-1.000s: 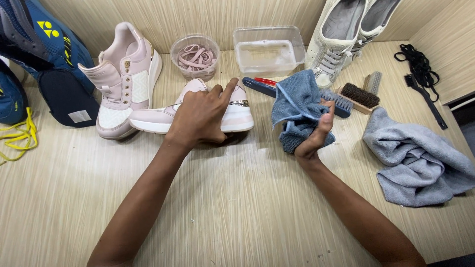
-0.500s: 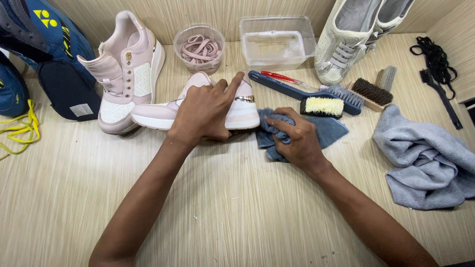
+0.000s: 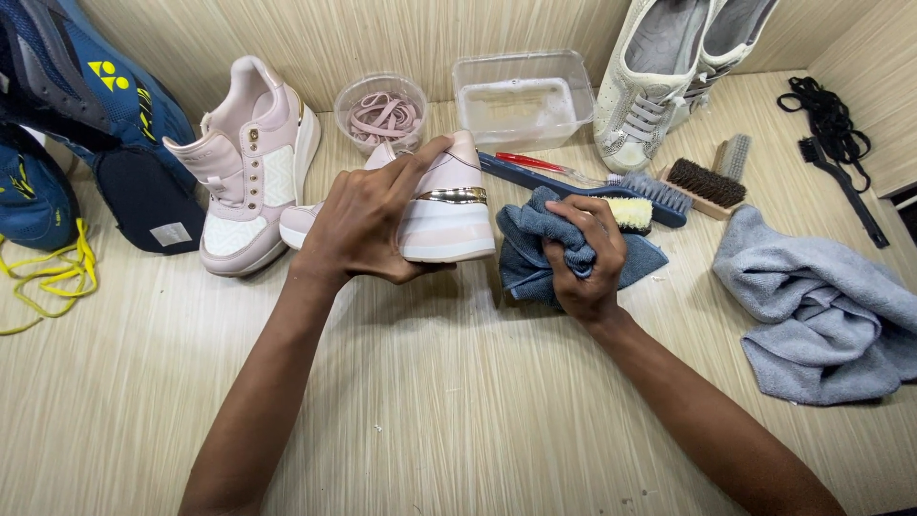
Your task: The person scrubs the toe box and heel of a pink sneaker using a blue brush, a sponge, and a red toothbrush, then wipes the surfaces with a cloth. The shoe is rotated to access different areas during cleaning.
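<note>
Pink sneaker (image 3: 444, 215): held at the desk's (image 3: 430, 401) middle, heel end tipped up off the surface, toe end low toward the left; left hand (image 3: 358, 225) wraps over its top, fingers (image 3: 420, 158) spread across the upper and thumb under the sole edge, a grip that appears meant to steady it and turn the heel side outward. Upper pale pink, thick sole white and pink in bands, a gold metallic strip above the heel; laces absent. Blue cloth (image 3: 535, 250): just right of the sneaker, bunched, right hand (image 3: 583, 253) closed on it in a fist, wadded as if for wiping. Behind the cloth: a yellow-bristled brush (image 3: 632, 212), a long blue brush (image 3: 611, 189), a red toothbrush (image 3: 530, 162), a wooden brush (image 3: 707, 183). Behind the sneaker: a round tub (image 3: 379, 110) holding pink laces, a clear rectangular tub (image 3: 522, 96). Left of the sneaker: its mate (image 3: 253, 172), upright against the wall. Far right: grey towel (image 3: 821, 311), white shoes (image 3: 659, 72), black laces (image 3: 823, 110).
</note>
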